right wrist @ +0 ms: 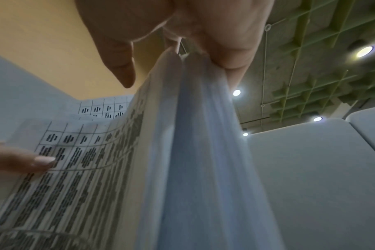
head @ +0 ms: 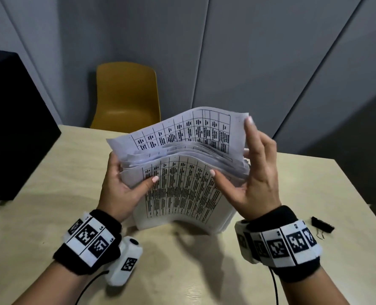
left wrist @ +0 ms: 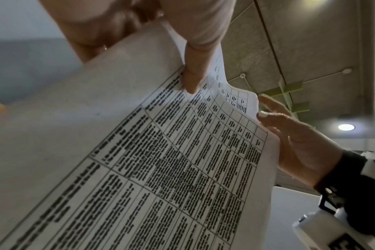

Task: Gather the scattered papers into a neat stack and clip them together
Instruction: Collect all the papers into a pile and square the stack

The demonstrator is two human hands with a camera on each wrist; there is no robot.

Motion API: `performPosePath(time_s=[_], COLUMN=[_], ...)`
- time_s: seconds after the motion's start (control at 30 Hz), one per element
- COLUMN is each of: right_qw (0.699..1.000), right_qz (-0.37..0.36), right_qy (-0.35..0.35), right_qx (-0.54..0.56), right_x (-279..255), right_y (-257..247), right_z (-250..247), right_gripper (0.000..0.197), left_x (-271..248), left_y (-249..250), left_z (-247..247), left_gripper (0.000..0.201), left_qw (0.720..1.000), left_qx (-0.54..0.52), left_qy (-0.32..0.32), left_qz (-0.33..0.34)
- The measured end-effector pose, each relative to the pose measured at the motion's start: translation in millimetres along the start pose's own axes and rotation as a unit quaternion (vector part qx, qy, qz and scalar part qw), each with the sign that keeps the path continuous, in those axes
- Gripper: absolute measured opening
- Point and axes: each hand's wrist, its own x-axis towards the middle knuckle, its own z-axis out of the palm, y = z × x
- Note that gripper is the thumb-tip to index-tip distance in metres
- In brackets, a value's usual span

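Above the table, head view: papers stand on their bottom edge on the tabletop, sheets fanned apart at the top; left hand grips the left edge, thumb on the front sheet, fingers behind; right hand holds the right edge, thumb on the front sheet, index finger straight up along the tallest back sheet; black binder clip lies on the table right of the right wrist, apart from the papers; yellow chair behind the table; black box at far left.
Left wrist view: left hand close up, thumb pressed on the printed front sheet of the papers; right hand at the far edge, thumb tip on the sheet.
Right wrist view: right hand pinches the papers at their edge, thumb in front; left hand's thumb lies on the printed sheet; edges blurred.
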Motion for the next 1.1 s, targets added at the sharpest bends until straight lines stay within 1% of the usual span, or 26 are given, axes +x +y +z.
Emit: performPosePath(time_s=[0.03,0.07,0.1,0.13,0.17,0.23,0.27,0.3,0.37,0.4,0.43,0.47,0.53,0.6,0.63,0.67,0.7,0.8,0.9,0.93,0.97,1.0,1.03,1.07,1.1], right_qw=[1.000,1.000,1.000,0.999,0.998,0.996,0.996,0.998,1.000,1.000,1.000,0.998,0.993,0.990,0.991,0.992,0.993,0.996,0.990,0.988,0.985,0.979,0.967,0.949,0.928], right_qz=[0.004,0.008,0.012,0.015,0.016,0.014,0.016,0.015,0.009,0.008,0.007,0.006,0.007,0.010,0.015,0.023,0.038,0.085,0.081,0.074,0.076,0.097,0.137,0.181,0.221], right_qy=[-0.008,-0.016,-0.025,-0.035,-0.044,-0.048,-0.041,-0.029,-0.006,-0.011,-0.027,-0.048,-0.078,-0.071,-0.061,-0.050,-0.040,-0.036,-0.060,-0.069,-0.075,-0.080,-0.085,-0.087,-0.091], right_qx=[0.001,-0.002,-0.009,-0.022,-0.041,-0.073,-0.072,-0.057,-0.012,-0.004,-0.012,-0.035,-0.093,-0.120,-0.120,-0.114,-0.101,-0.001,0.100,0.119,0.138,0.163,0.200,0.242,0.285], right_x=[4,7,11,13,14,14,13,14,18,20,24,26,27,21,16,11,4,-15,-25,-27,-29,-32,-34,-36,-40], right_y=[-1,-2,-2,0,1,3,3,3,2,1,-1,-4,-5,-4,-1,2,5,11,12,14,18,23,26,29,32], right_z=[-1,-2,-4,-5,-6,-8,-8,-8,-8,-8,-9,-10,-11,-10,-10,-8,-7,-5,-10,-12,-13,-14,-14,-12,-9], right_gripper=[0.097,0.103,0.106,0.105,0.098,0.074,0.067,0.068,0.085,0.094,0.098,0.095,0.077,0.051,0.041,0.037,0.036,0.047,0.060,0.071,0.088,0.105,0.117,0.125,0.128], left_x=[0,0,0,1,1,2,3,3,4,4,5,5,5,5,4,4,4,5,5,4,4,3,2,1,1], left_y=[0,-1,-1,-2,-3,-5,-6,-7,-8,-9,-11,-12,-10,-4,-1,0,-1,-4,-5,-6,-8,-10,-11,-10,-8], left_z=[0,0,0,0,-1,-3,-4,-4,-4,-5,-6,-7,-7,-6,-5,-5,-6,-8,-8,-8,-9,-9,-10,-9,-9], left_gripper=[0.067,0.066,0.066,0.065,0.065,0.064,0.063,0.060,0.057,0.057,0.057,0.058,0.063,0.071,0.072,0.071,0.070,0.065,0.067,0.071,0.077,0.084,0.094,0.103,0.108], left_qw=[1.000,1.000,1.000,1.000,1.000,1.000,1.000,1.000,1.000,1.000,1.000,1.000,1.000,0.999,0.999,0.999,0.999,0.999,0.999,0.999,0.999,0.999,0.998,0.997,0.992], left_qx=[0.002,0.003,0.005,0.008,0.013,0.027,0.029,0.028,0.027,0.025,0.022,0.016,0.015,0.032,0.039,0.039,0.032,0.011,0.025,0.028,0.027,0.027,0.032,0.049,0.080], left_qy=[-0.005,-0.006,-0.005,-0.004,-0.002,0.001,0.002,0.003,0.002,0.001,0.003,0.005,0.002,-0.008,-0.009,-0.010,-0.014,-0.021,-0.012,-0.005,0.001,0.004,0.011,0.020,0.028], left_qz=[0.001,0.001,0.001,0.004,0.006,0.002,0.001,0.000,-0.005,-0.008,-0.008,-0.009,0.004,0.024,0.031,0.036,0.037,0.030,0.043,0.046,0.045,0.044,0.047,0.062,0.090])
